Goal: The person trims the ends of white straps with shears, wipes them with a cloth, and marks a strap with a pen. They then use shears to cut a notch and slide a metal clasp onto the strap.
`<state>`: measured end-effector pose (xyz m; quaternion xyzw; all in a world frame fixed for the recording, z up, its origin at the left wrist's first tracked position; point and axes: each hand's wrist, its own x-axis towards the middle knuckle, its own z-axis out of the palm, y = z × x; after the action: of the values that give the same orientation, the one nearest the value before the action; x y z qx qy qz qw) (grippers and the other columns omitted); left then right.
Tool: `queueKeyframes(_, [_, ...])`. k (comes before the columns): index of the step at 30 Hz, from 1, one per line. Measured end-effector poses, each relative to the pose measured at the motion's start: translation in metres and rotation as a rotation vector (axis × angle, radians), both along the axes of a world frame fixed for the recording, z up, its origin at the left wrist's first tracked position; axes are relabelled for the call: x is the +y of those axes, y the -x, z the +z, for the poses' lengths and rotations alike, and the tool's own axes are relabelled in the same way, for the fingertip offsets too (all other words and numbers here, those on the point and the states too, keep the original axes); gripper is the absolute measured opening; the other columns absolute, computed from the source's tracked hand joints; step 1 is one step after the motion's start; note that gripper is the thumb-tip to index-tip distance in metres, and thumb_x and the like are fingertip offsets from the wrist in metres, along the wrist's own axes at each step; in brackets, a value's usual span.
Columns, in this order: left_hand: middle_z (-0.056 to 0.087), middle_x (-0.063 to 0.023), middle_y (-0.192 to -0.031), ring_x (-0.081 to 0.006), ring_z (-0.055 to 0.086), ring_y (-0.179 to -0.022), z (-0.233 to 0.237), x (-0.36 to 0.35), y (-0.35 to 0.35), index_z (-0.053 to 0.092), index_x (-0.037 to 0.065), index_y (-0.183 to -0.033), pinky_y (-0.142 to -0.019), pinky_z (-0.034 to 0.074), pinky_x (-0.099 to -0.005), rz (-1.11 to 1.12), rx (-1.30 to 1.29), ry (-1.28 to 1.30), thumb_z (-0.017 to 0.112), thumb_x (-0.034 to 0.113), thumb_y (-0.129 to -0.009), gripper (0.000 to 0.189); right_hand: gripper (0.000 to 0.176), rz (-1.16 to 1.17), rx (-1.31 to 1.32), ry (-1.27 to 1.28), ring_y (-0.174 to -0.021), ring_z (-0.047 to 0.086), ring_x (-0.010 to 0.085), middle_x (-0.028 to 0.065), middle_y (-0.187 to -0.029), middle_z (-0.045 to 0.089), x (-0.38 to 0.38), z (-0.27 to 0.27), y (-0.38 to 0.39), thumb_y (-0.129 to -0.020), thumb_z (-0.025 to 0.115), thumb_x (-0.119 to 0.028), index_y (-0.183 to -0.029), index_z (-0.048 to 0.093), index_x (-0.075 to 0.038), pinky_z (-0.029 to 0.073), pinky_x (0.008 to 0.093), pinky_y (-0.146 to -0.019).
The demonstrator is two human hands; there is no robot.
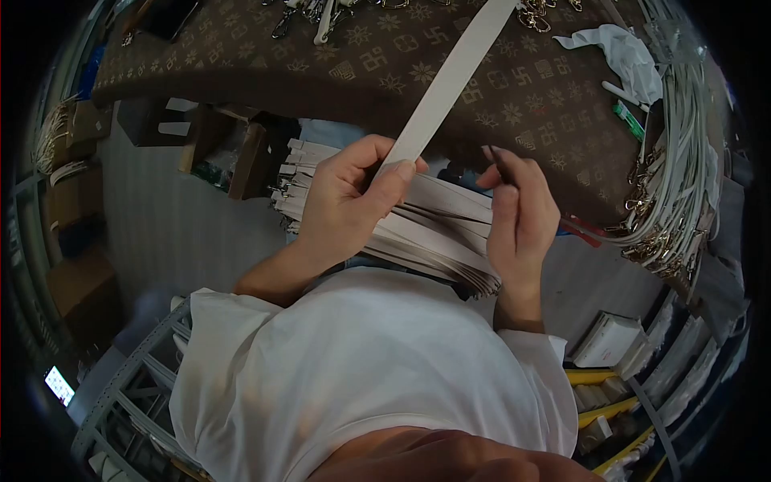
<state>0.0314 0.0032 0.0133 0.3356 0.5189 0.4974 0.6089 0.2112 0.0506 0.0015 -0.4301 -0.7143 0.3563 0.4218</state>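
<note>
A long, flat cream strap (pixel 450 88) runs from my left hand (pixel 345 193) up over the table's front edge. Thumb and fingers of that hand pinch its lower end. To the right, my right hand (pixel 524 213) is closed, its fingers curled together apart from the strap. Something small and dark shows at its fingertips, and I cannot tell what it is. Below both hands a thick bundle of similar cream straps (pixel 434 225) lies across my lap, with metal fittings at its left end.
A brown patterned cloth covers the table (pixel 361 72). Metal clasps (pixel 309 10) lie at its far side. Pale cords with gold clasps (pixel 675 177) hang over the right edge, near crumpled white plastic (pixel 618 56) and a green item (pixel 628 120). An open cardboard box (pixel 241 157) stands underneath at left.
</note>
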Motion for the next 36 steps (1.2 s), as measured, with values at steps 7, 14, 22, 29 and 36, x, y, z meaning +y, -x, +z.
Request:
queueKeyframes(7, [0.05, 0.0042, -0.069, 0.0004, 0.041, -0.061, -0.003, -0.001, 0.001, 0.058, 0.0, -0.094, -0.053, 0.033, -0.0151, -0.021, -0.022, 0.004, 0.051, 0.01, -0.088, 0.014, 0.036, 0.028, -0.139, -0.161, -0.059, 0.044, 0.0172, 0.0089, -0.071, 0.047, -0.012, -0.008, 0.007, -0.075, 0.061, -0.005, -0.11, 0.057, 0.002, 0.037, 0.0262, -0.051])
queueKeyframes(14, [0.053, 0.0029, -0.073, -0.0008, 0.044, -0.063, -0.003, -0.002, -0.002, 0.057, -0.001, -0.096, -0.055, 0.036, -0.0154, -0.009, -0.005, -0.052, 0.05, 0.009, -0.088, 0.015, 0.041, 0.071, -0.245, -0.343, -0.057, 0.044, 0.0185, 0.0068, -0.068, 0.047, -0.01, -0.007, 0.013, -0.065, 0.069, -0.007, -0.105, 0.061, 0.0, 0.036, 0.0285, -0.048])
queueKeyframes(22, [0.054, 0.003, -0.071, 0.0003, 0.042, -0.061, -0.007, -0.005, -0.002, 0.057, -0.001, -0.094, -0.054, 0.034, -0.0154, 0.005, 0.048, -0.066, 0.052, 0.01, -0.087, 0.014, 0.04, 0.056, -0.27, -0.403, -0.055, 0.043, 0.0185, 0.0058, -0.068, 0.047, -0.011, -0.012, 0.017, -0.065, 0.069, -0.007, -0.104, 0.062, -0.002, 0.035, 0.0282, -0.045])
queueKeyframes(29, [0.054, 0.0032, -0.068, 0.0003, 0.042, -0.058, -0.005, -0.004, -0.004, 0.057, 0.0, -0.092, -0.051, 0.034, -0.0155, 0.015, 0.054, -0.027, 0.053, 0.011, -0.086, 0.013, 0.039, 0.045, -0.271, -0.405, -0.054, 0.042, 0.0181, 0.0053, -0.068, 0.046, -0.011, -0.013, 0.017, -0.065, 0.069, -0.007, -0.103, 0.062, -0.002, 0.034, 0.0281, -0.045])
queueKeyframes(36, [0.055, 0.0029, -0.067, 0.0, 0.044, -0.056, -0.007, -0.005, -0.006, 0.057, 0.0, -0.09, -0.049, 0.035, -0.0154, 0.026, 0.039, -0.009, 0.053, 0.011, -0.087, 0.011, 0.039, 0.031, -0.295, -0.401, -0.054, 0.043, 0.0181, 0.0049, -0.067, 0.045, -0.014, -0.014, 0.017, -0.065, 0.07, -0.007, -0.103, 0.062, -0.003, 0.035, 0.0282, -0.045])
